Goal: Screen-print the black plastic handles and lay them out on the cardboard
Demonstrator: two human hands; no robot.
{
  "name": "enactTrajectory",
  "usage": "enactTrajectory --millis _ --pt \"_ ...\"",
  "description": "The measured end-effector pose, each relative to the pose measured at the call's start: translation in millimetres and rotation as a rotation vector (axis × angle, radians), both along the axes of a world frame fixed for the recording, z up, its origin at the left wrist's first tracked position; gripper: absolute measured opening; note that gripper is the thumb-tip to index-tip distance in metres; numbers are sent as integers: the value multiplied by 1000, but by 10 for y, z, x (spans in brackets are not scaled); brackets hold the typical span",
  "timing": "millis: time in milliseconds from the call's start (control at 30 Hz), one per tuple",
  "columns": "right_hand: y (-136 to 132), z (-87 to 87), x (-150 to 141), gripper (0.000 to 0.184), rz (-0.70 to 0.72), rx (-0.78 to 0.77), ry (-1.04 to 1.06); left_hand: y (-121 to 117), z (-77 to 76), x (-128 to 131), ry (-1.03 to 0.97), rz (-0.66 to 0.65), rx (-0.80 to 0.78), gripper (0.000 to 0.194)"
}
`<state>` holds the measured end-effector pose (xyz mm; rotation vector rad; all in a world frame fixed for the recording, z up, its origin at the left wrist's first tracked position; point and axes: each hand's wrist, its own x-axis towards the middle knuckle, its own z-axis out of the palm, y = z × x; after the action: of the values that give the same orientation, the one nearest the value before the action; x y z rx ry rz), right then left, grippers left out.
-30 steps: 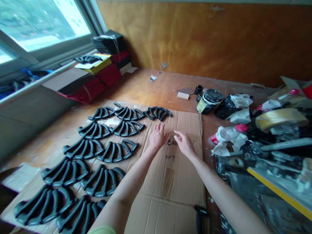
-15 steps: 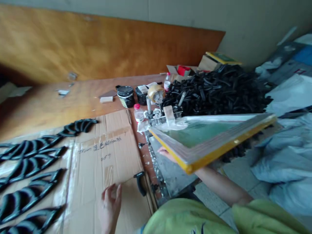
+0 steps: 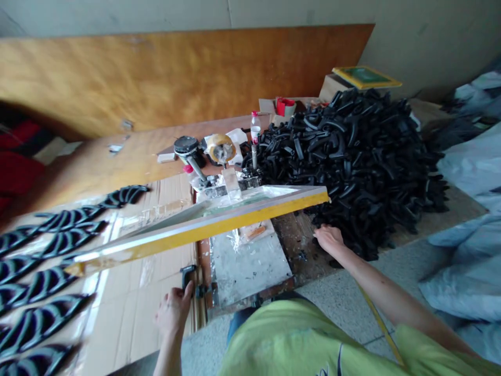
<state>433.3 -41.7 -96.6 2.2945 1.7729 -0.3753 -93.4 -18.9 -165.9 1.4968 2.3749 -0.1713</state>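
Note:
My left hand (image 3: 174,310) rests on the cardboard sheet (image 3: 156,313) at the table's near edge. Its fingers are loosely bent and hold nothing, and one fingertip touches a black handle (image 3: 188,272). My right hand (image 3: 329,237) lies palm down on the stained wooden tabletop, empty, with fingers pointing at a big pile of black curved plastic parts (image 3: 360,156), just short of it. Between my hands a yellow-framed printing screen (image 3: 203,230) stands tilted up over a grey printing bed (image 3: 250,261).
Rows of black curved parts (image 3: 50,245) lie on the cardboard at left. Behind the screen stand an ink tin (image 3: 186,146), a tape roll (image 3: 221,148) and a small bottle (image 3: 254,125). A second yellow frame (image 3: 366,77) sits on a box. Blue-grey bags (image 3: 465,235) lie on the floor at right.
My view has swung right from the cardboard to the screen and pile. My right hand moved from under the screen out to the pile. My left hand drew back beside the black handle.

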Motion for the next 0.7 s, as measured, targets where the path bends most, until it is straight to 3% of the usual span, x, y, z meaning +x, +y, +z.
enactTrajectory --millis 100,200,333,433,600,700 --pt "3 -66 -22 23 -11 12 -66 62 69 93 12 5 -26 56" --pt "49 -107 -138 18 5 182 -49 99 95 173 44 54 4 53" --pt "302 -140 -540 23 55 413 250 81 74 193 33 77 65 52" --pt "617 -150 -977 28 235 528 488 29 63 112 -37 93 117 53" --pt "991 -167 -1492 35 497 433 566 -8 146 -76 -157 114 273 42" --pt "1001 -175 -1593 38 554 425 540 73 341 -48 -272 149 401 39"
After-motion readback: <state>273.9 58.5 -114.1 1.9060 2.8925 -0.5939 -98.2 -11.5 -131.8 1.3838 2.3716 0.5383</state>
